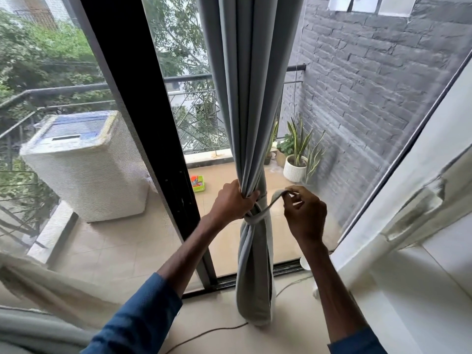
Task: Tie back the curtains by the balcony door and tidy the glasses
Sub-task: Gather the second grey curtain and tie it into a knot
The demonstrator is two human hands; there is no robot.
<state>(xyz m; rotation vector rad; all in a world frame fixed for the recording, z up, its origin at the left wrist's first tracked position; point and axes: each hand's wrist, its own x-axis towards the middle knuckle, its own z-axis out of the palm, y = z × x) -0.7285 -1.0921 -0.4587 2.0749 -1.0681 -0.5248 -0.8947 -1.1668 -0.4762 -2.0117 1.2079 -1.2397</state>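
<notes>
No text can be read; the print on the green box (198,183) is too small.

Left grip (233,200) clenched in a fist, right grip (304,210) raised, pinching thumb to forefinger.

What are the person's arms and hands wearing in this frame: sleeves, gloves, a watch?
Both hands are bare: left hand, right hand, with no gloves, rings or watch visible. Blue, finely textured fabric sleeves, left sleeve and right sleeve, stop partway up the arms, leaving the forearms uncovered.
</notes>
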